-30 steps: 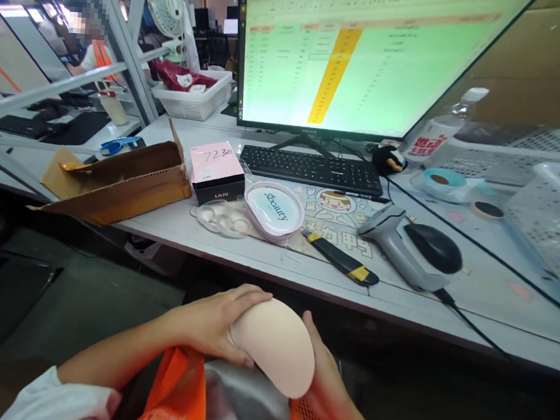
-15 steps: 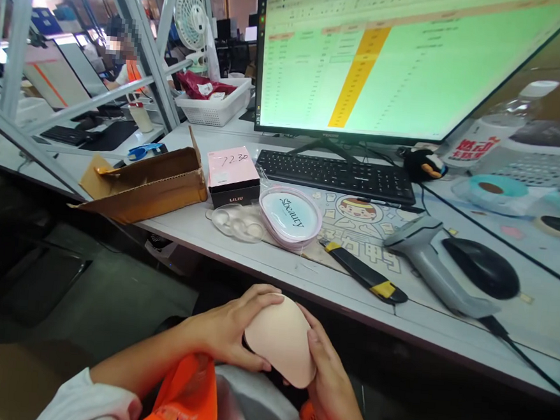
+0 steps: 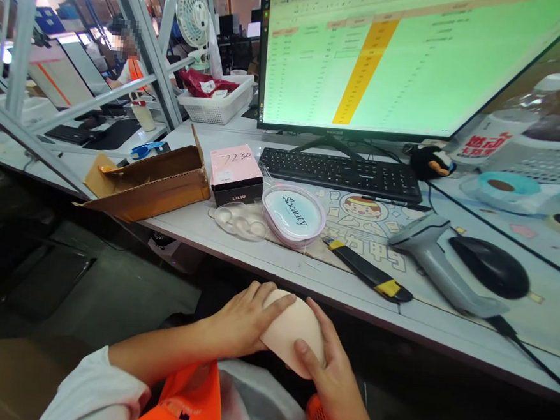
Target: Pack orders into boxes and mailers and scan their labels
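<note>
Below the desk's front edge, both of my hands hold a smooth beige rounded pad (image 3: 291,329). My left hand (image 3: 241,319) wraps its left side with fingers over the top. My right hand (image 3: 329,367) cups it from the right, thumb across the front. On the desk (image 3: 276,261) just ahead lie a clear plastic insert (image 3: 239,220), a round pink-rimmed case with a light blue lid (image 3: 294,214), and a black box with a pink lid marked in pen (image 3: 236,172).
An open cardboard box (image 3: 150,182) lies at the left. A black-and-yellow utility knife (image 3: 368,277), barcode scanner (image 3: 442,263), mouse (image 3: 489,266), keyboard (image 3: 342,173) and large monitor (image 3: 405,59) fill the right. White baskets, a bottle and tape rolls stand behind. Another person sits far left.
The pad has turned in my hands and looks narrower. My left fingers now lie further over its top, and my right thumb has come across its front. The view shifted slightly.
</note>
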{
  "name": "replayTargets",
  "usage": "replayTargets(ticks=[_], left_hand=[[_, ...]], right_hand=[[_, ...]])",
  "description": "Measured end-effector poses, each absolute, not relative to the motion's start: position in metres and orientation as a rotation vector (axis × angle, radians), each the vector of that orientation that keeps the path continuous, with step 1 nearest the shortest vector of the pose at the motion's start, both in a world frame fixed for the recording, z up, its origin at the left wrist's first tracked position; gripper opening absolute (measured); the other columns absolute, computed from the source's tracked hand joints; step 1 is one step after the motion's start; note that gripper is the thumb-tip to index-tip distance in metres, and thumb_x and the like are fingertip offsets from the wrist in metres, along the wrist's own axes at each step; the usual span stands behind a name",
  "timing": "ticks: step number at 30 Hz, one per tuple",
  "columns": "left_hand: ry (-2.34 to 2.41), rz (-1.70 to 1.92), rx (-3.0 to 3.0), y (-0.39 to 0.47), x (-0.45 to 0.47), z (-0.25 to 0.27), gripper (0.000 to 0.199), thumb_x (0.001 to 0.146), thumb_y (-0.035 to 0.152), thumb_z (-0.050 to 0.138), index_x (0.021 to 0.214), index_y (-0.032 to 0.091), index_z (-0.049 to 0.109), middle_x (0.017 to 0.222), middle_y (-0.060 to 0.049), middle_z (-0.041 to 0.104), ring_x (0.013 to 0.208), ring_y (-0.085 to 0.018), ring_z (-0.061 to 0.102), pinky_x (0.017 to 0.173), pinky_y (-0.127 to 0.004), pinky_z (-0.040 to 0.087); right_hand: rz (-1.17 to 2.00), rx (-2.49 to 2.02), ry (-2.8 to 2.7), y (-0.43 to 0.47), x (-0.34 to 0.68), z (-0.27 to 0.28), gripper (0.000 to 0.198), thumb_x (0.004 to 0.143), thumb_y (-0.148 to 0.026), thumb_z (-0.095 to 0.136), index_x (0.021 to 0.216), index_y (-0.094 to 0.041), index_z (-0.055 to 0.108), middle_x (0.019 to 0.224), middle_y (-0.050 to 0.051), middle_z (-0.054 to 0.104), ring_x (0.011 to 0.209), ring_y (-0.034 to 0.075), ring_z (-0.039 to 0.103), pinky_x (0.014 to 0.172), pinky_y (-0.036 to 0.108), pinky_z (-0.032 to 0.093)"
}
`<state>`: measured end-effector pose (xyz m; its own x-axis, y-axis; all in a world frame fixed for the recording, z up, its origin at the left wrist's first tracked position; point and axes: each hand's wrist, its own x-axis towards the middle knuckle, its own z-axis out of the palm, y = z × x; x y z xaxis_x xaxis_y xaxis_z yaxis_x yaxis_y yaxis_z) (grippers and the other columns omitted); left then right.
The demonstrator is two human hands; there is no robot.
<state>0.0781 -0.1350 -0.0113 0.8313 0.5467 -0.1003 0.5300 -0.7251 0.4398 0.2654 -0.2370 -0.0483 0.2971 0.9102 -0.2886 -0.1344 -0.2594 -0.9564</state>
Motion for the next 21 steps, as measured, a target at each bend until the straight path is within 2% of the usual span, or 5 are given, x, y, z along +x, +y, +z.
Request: replayTargets(ticks=[4, 8, 10, 14, 21], left_hand=[[0.696, 0.072, 2.614, -0.128, 0.084, -0.002, 0.094, 0.089, 0.032, 0.075, 0.167, 0.02, 0.024, 0.163, -0.023, 0.039, 0.136, -0.041, 0.05, 0.114, -0.059, 0.048], [0.427, 0.264, 2.595, -0.075, 0.092, 0.036, 0.122, 0.072, 0.061, 0.09, 0.168, 0.019, 0.026, 0.172, -0.023, 0.03, 0.155, -0.044, 0.034, 0.127, -0.06, 0.032], [0.463, 0.388, 2.666, -0.032, 0.102, 0.057, 0.117, 0.074, 0.065, 0.089, 0.166, 0.021, 0.032, 0.175, -0.02, 0.027, 0.161, -0.041, 0.024, 0.132, -0.058, 0.02], [0.684, 0.262, 2.866, 0.045, 0.125, 0.065, 0.118, 0.074, 0.055, 0.092, 0.168, 0.018, 0.031, 0.175, -0.019, 0.028, 0.165, -0.041, 0.015, 0.133, -0.059, 0.009], [0.806, 0.354, 2.874, 0.055, 0.136, 0.031, 0.067, 0.098, 0.033, 0.065, 0.162, 0.02, 0.046, 0.17, -0.014, 0.04, 0.161, -0.033, 0.031, 0.132, -0.056, 0.016]], right_hand=[[1.15, -1.498, -0.848, -0.233, 0.272, -0.041, 0.085, 0.077, -0.056, 0.084, 0.153, -0.031, 0.053, 0.156, 0.009, 0.056, 0.139, 0.034, 0.055, 0.122, 0.052, 0.043], [1.011, -1.478, -0.687, -0.22, 0.291, -0.025, 0.093, 0.072, -0.056, 0.088, 0.152, -0.03, 0.049, 0.138, 0.012, 0.067, 0.118, 0.032, 0.069, 0.103, 0.047, 0.058], [0.919, -1.499, -0.612, -0.21, 0.307, -0.015, 0.095, 0.069, -0.057, 0.09, 0.151, -0.028, 0.051, 0.12, 0.011, 0.073, 0.101, 0.03, 0.073, 0.089, 0.044, 0.062], [0.636, -1.463, -0.552, -0.185, 0.34, 0.001, 0.087, 0.065, -0.059, 0.091, 0.14, -0.021, 0.064, 0.126, 0.012, 0.073, 0.11, 0.03, 0.071, 0.1, 0.048, 0.058], [0.33, -1.568, -0.708, -0.147, 0.377, 0.011, 0.082, 0.074, -0.058, 0.083, 0.142, -0.017, 0.063, 0.136, 0.016, 0.068, 0.123, 0.034, 0.066, 0.111, 0.055, 0.051]])
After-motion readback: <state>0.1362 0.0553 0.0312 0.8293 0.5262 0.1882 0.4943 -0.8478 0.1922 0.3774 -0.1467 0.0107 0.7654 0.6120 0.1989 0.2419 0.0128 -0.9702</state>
